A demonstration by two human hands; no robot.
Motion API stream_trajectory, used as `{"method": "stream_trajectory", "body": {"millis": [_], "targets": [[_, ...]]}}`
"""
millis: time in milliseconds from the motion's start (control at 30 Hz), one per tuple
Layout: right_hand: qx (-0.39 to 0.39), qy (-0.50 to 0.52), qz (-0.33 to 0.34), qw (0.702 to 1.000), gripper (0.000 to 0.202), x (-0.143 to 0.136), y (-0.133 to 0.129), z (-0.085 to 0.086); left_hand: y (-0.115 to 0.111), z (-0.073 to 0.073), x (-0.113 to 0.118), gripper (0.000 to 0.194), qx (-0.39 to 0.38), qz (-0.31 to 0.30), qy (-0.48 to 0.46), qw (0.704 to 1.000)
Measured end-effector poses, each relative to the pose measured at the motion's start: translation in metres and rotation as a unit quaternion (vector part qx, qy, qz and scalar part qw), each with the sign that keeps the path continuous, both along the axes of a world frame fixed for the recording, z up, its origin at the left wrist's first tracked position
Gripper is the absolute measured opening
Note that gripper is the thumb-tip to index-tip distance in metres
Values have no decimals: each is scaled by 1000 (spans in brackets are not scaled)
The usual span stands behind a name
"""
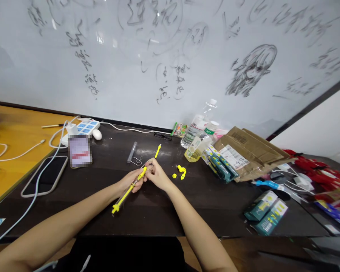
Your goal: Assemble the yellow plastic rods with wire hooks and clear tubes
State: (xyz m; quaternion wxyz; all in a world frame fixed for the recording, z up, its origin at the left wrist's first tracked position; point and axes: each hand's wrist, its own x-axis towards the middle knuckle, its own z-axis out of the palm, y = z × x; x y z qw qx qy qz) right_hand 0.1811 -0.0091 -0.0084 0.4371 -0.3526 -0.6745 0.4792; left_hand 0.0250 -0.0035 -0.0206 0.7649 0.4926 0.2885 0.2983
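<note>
My left hand [133, 179] is closed around a yellow plastic rod assembly with a clear tube [126, 196], which slants with its cross-shaped end toward me. My right hand [156, 175] is pinched close to the assembly's far end, touching my left fingers. A thin wire-like line shows by those fingertips, but what they grip is mostly hidden. Just beyond my hands lie a clear tube [132, 152], a bent metal wire [137, 161] and a slim yellow rod [158, 151]. Small yellow plastic parts [182, 172] rest on the dark table to the right of my right hand.
Bottles [195, 130], a cardboard package [243, 153] and green boxes [268, 211] stand to the right. On the left are a phone [45, 175], a power strip [86, 128] and a white cable [36, 185]. A whiteboard [116, 75] rises behind the table.
</note>
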Motion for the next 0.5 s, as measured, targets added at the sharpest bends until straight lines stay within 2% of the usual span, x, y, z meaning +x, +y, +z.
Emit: {"method": "stream_trajectory", "body": {"millis": [133, 333, 500], "targets": [[-1, 13, -17, 1000, 20, -2, 1, -2, -1, 0, 1, 38, 5, 19, 3, 1000], [-31, 63, -44, 997, 19, -9, -1, -5, -7, 4, 5, 37, 21, 83, 4, 996], [-26, 71, -30, 997, 23, -10, -3, -6, -5, 2, 3, 37, 5, 68, -12, 998]]}}
